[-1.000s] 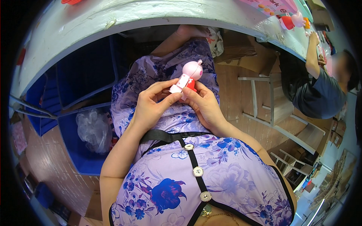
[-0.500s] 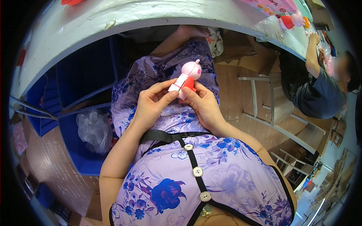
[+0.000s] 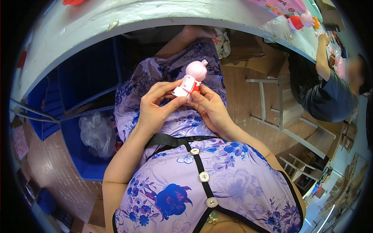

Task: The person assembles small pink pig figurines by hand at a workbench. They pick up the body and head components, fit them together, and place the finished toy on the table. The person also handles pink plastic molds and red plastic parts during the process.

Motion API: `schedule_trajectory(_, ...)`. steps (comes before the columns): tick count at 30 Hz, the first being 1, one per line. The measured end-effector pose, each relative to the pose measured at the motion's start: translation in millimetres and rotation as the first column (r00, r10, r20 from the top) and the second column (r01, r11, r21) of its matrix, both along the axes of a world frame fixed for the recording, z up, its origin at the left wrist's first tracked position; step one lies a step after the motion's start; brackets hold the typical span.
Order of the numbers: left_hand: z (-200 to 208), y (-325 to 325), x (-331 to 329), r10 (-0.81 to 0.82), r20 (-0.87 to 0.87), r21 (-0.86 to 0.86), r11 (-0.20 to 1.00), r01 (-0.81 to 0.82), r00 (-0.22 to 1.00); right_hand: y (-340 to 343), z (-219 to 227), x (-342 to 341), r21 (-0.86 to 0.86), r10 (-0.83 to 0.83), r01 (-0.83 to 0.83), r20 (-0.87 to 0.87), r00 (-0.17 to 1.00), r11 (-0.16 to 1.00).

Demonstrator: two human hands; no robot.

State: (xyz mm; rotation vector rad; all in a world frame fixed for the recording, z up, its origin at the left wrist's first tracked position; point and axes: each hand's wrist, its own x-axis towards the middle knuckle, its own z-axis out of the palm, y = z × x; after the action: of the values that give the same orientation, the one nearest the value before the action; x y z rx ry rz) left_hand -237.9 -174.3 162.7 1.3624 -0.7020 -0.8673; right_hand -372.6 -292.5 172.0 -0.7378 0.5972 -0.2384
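Observation:
A small plastic toy figure [image 3: 196, 71] with a round pink head, a white back part and a red front is held above my lap. My left hand [image 3: 156, 105] grips its white lower side between thumb and fingers. On the other side, my right hand [image 3: 210, 108] pinches the red part near the base, thumb on top. The figure's head points away from me and tilts a little to the right. My fingers hide its lower end.
A white table edge [image 3: 155, 30] curves across the front. Another toy figure [image 3: 297, 21] lies on it at far right, by a pink box [image 3: 281, 6]. Blue bins [image 3: 83, 167] stand at left, one holding clear plastic bags [image 3: 97, 134]. A person [image 3: 330, 93] sits at right near a stool [image 3: 289, 108].
The toy figure has been turned in my fingers, so more of its white back shows and less of the red front. Both hands keep their hold in nearly the same place.

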Motion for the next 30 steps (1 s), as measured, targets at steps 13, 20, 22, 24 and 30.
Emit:
schedule_trajectory(13,-5.4,-2.1,0.4,0.000,-0.282,0.028,1.000,0.008,0.960,3.9,-2.2,7.8,-0.086,-0.075,0.067,-0.093,0.993,0.994)
schedule_trajectory(20,-6.3,-4.3,0.7,-0.005,-0.284,0.046,0.999,0.019,0.959,4.5,-0.5,8.8,-0.100,-0.106,0.095,-0.115,0.988,0.990)
schedule_trajectory(22,-5.5,-4.6,-0.3,-0.007,-0.286,0.044,0.999,0.021,0.958,4.1,-1.6,7.9,-0.106,-0.111,0.099,-0.114,0.987,0.989)
schedule_trajectory(24,-5.6,-5.7,-1.0,-0.008,-0.284,0.037,0.999,0.019,0.959,2.9,-3.2,6.8,-0.116,-0.100,0.086,-0.114,0.988,0.989)
schedule_trajectory(30,-6.3,-6.7,-2.5,0.008,-0.272,0.041,0.999,0.003,0.962,-0.1,-7.0,3.9,-0.107,-0.071,0.062,-0.087,0.994,0.992)
